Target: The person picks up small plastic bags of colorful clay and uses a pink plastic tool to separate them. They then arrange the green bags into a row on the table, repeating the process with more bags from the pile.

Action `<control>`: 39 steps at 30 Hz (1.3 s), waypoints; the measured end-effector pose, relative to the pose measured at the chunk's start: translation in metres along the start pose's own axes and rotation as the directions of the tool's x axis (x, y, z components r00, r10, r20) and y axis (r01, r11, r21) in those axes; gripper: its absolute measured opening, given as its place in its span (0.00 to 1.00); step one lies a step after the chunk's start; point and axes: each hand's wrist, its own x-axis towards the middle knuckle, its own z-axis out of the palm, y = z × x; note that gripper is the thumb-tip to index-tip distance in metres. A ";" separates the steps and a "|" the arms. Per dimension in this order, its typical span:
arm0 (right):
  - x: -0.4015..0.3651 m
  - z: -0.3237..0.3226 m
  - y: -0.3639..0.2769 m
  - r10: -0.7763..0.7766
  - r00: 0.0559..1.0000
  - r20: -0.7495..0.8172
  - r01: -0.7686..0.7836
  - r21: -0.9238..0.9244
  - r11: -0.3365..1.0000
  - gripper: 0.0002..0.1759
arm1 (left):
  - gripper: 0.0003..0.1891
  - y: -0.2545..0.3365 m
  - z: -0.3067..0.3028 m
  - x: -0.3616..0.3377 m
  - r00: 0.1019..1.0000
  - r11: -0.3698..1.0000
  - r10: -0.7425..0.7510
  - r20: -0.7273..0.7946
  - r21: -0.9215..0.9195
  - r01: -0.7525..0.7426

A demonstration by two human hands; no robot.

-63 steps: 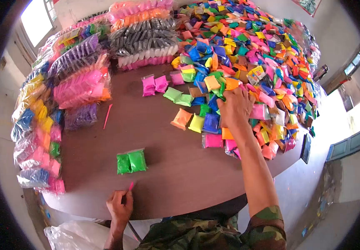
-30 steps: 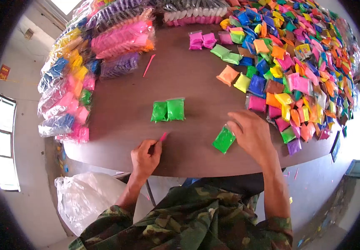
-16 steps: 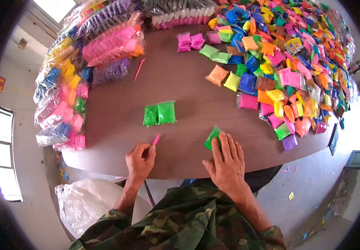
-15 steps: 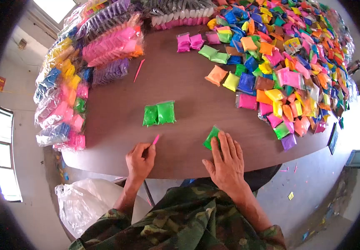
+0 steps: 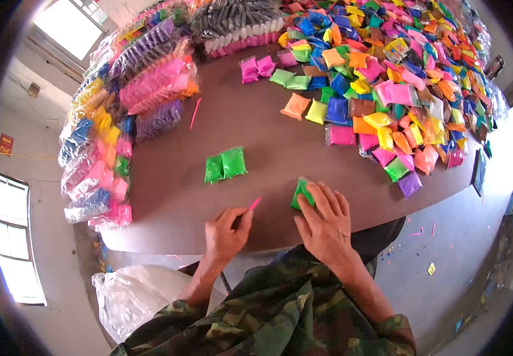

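Observation:
Near the front edge of the brown table, my left hand (image 5: 228,232) is closed around a small pink stick (image 5: 255,203), whose tip points up and right. My right hand (image 5: 328,224) lies with fingers apart on a green packet (image 5: 301,193), partly covering it; the fingers rest on its right side. Two green packets (image 5: 225,165) lie side by side on the table, beyond my left hand.
A large heap of coloured packets (image 5: 381,89) covers the right and back right. Bundled bags (image 5: 155,83) line the left and back. Another pink stick (image 5: 195,114) lies on the table (image 5: 167,178). A clear plastic bag (image 5: 132,296) hangs below at left.
My left hand has moved right with the pink stick, closer to my right hand. The fingers of my right hand have lifted and bent slightly at the green packet. The view has shifted a little.

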 end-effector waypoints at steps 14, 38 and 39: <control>-0.018 0.016 -0.005 0.077 0.993 -0.087 -0.061 0.175 0.983 0.15 | 0.04 0.032 0.060 0.047 0.952 0.988 0.152 0.265 -0.011 -0.154; -0.033 0.035 0.000 0.100 0.967 -0.233 -0.043 0.238 0.970 0.15 | 0.05 0.043 0.076 0.088 0.815 0.948 0.296 0.498 -0.048 -0.315; -0.034 0.034 -0.001 0.100 0.966 -0.237 -0.044 0.230 0.972 0.15 | 0.05 0.043 0.077 0.089 0.830 0.951 0.291 0.476 -0.054 -0.303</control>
